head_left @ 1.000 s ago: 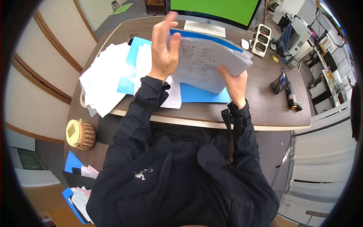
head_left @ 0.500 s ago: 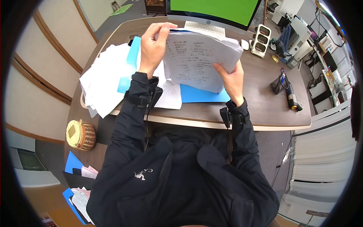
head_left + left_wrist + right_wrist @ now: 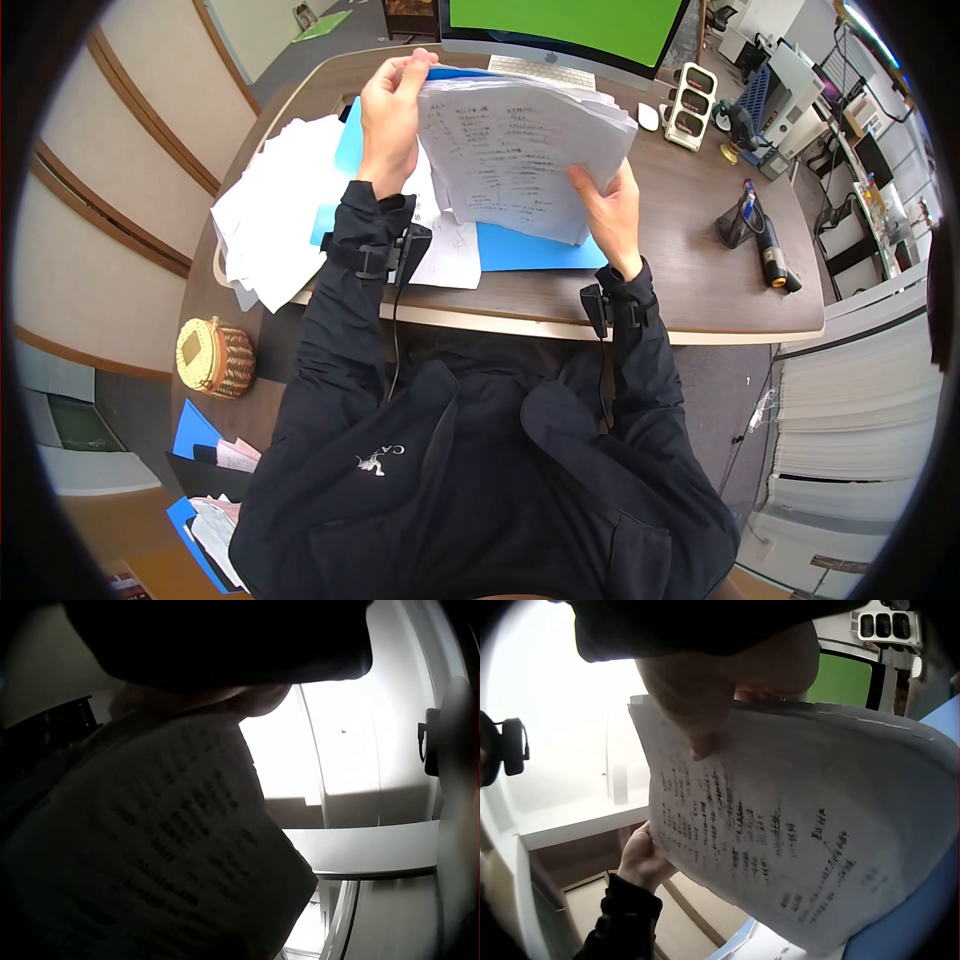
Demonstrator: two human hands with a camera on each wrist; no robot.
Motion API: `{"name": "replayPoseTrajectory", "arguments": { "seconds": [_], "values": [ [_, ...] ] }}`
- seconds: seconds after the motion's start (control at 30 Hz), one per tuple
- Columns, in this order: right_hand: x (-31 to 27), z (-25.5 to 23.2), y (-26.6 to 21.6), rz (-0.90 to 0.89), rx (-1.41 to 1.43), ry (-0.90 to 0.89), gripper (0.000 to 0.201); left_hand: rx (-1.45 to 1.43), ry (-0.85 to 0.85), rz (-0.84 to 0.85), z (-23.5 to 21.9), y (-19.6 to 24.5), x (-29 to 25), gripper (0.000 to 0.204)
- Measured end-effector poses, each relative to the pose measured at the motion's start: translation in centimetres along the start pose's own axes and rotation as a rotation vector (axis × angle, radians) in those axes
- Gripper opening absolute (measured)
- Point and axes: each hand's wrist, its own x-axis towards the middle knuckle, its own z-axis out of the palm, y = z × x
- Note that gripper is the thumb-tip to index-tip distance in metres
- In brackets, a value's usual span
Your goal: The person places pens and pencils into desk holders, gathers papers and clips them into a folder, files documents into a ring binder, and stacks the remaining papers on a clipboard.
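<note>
A thick stack of handwritten sheets [image 3: 510, 160] is held up, tilted, above a blue folder [image 3: 540, 250] on the desk. My left hand [image 3: 390, 125] pinches its upper left corner, where a strip of blue shows behind the paper. At the stack's right edge my right hand [image 3: 612, 215] grips it, thumb on the front page and the other fingers behind. In the right wrist view the written page [image 3: 757, 817] faces the camera, with the left hand [image 3: 643, 859] at its far edge. The left wrist view shows the same page [image 3: 172, 840], dark and blurred.
Loose white papers [image 3: 280, 205] lie spread on the left of the desk [image 3: 700, 270]. Behind the stack are a keyboard [image 3: 545, 75] and a monitor [image 3: 570, 30]. To the right are a mouse [image 3: 648, 117], a white holder [image 3: 690, 108] and a pen cup [image 3: 738, 228]. A woven basket [image 3: 215, 355] stands at left.
The left hand, raised with fingers spread a second ago, has come down and left onto the stack's corner. The stack has shifted left, with the right hand still gripping it.
</note>
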Motion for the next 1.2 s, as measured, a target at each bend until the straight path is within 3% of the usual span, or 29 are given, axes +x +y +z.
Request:
{"name": "replayPoseTrajectory", "arguments": {
  "seconds": [0.03,0.1,0.33,0.53,0.67,0.73,0.87,0.93,0.97,1.0,1.1,1.2],
  "values": [
    [0.1,0.0,0.3,0.005,0.010,-0.008,0.040,0.000,-0.001,0.001,0.0,0.1,0.0,0.028],
    [0.1,0.1,1.1,-0.015,-0.036,-0.009,0.039,-0.237,-0.111,-0.222,0.0,0.6,-0.1,0.028],
    [-0.1,-0.1,1.7,0.051,-0.048,0.000,0.034,-0.301,-0.136,-0.215,-1.2,0.1,0.4,0.024],
    [-0.1,0.1,1.4,0.063,-0.091,0.008,0.033,-0.063,-0.137,-0.076,0.5,0.4,-0.5,0.017],
    [-0.2,0.1,1.7,0.035,-0.097,0.003,0.031,0.027,-0.221,-0.192,-0.7,-0.4,-0.3,0.020],
    [-0.3,0.1,1.7,0.044,-0.071,0.012,0.030,0.000,-0.203,-0.057,0.0,0.0,-0.6,0.036],
    [-0.4,0.1,1.7,0.035,-0.068,0.061,0.029,-0.186,-0.287,0.013,-1.0,-0.3,-1.9,0.060],
    [-0.4,-0.2,2.1,0.057,-0.017,0.072,0.031,0.085,-0.339,0.206,-1.9,-2.0,-2.7,0.072],
    [-0.5,-0.2,2.0,0.058,-0.017,0.071,0.031,0.126,-0.391,0.216,-2.2,-2.9,-3.3,0.081],
    [-0.5,-0.2,2.0,0.061,-0.022,0.076,0.032,0.291,-0.352,0.296,-2.3,-3.8,-4.2,0.084],
    [-0.4,0.0,2.2,0.064,0.012,0.085,0.032,0.354,-0.304,0.215,-1.9,-6.7,-6.3,0.087],
    [-0.2,-0.3,2.8,0.082,0.069,0.114,0.033,0.535,-0.267,0.136,-2.1,-8.9,-6.6,0.074]
  ]
}}
